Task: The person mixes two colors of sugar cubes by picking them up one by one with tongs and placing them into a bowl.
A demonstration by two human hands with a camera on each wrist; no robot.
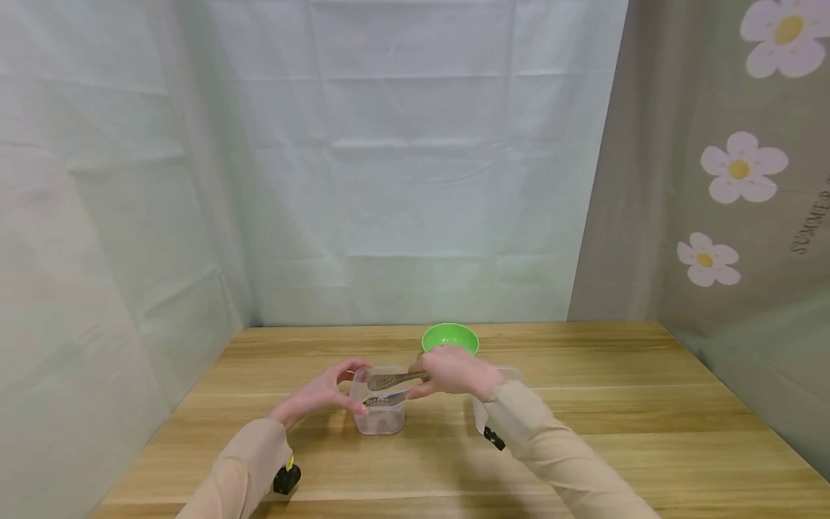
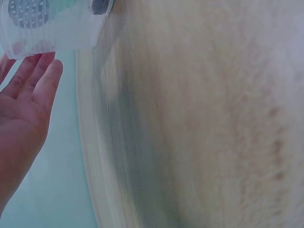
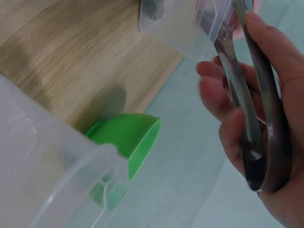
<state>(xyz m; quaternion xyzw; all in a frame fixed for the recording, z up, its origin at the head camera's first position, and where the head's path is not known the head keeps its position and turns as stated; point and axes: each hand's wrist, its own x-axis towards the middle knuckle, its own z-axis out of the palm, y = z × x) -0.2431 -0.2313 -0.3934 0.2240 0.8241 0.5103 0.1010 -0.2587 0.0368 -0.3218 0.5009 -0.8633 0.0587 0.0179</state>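
L hand (image 1: pixel 324 395) reaches fwd, thumb & fingers spread, holding the L side of a clear tub (image 1: pixel 379 422) around mid-table; R hand (image 1: pixel 454 371), arm angled in, grips tongs (image 1: pixel 387 380), their heads apart at the tub's mouth. Qty: 1 pr tongs, 2 clear tubs (2nd tub (image 1: pixel 480 417) by R forearm), 1 green bowl (image 1: pixel 449 334) behind R hand.

The bowl (image 1: pixel 450 335) is bright green; the tongs (image 3: pixel 279 128) are silver-grey, their heads (image 1: pixel 385 380) dotted; the plastic container (image 1: pixel 380 421) is clear; the bench (image 1: pixel 363 476) is yellow-brown with streaked wood grain; the sleeves (image 1: pixel 551 443) are beige; the grey-brown curtain (image 1: pixel 648 144) bears white flowers (image 1: pixel 717 160) with yellow centres (image 1: pixel 738 169).
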